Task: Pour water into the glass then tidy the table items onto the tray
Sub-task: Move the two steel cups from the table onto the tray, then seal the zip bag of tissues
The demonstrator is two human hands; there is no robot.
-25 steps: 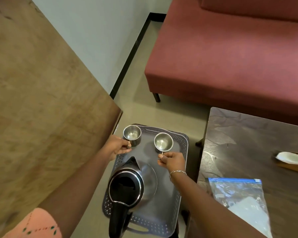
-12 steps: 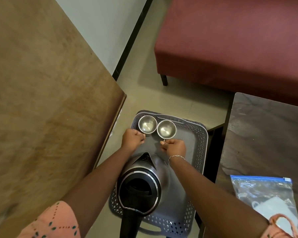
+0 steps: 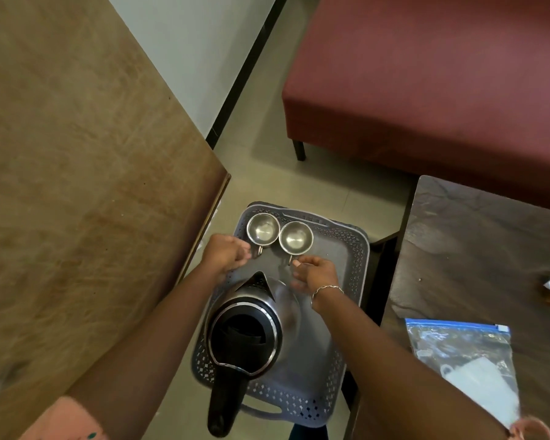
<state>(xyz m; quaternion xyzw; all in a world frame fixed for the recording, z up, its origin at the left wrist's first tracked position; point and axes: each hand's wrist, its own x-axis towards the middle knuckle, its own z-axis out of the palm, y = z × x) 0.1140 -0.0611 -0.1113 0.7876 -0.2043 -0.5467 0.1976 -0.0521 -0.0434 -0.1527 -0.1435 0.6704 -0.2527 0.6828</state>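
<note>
Left cup (image 3: 262,228) and right cup (image 3: 296,237) sit side by side on tray (image 3: 337,268), just beyond kettle (image 3: 251,325). Left hand (image 3: 226,254), right hand (image 3: 316,274): fingers curled at cup handles, grip can't tell. Let go gently, cups upright, clear of kettle.

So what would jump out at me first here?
A steel kettle with a black handle fills the near half of a grey tray. At the tray's far end two steel cups stand side by side, with the left hand and right hand at their handles. A red sofa spans the top right.
</note>
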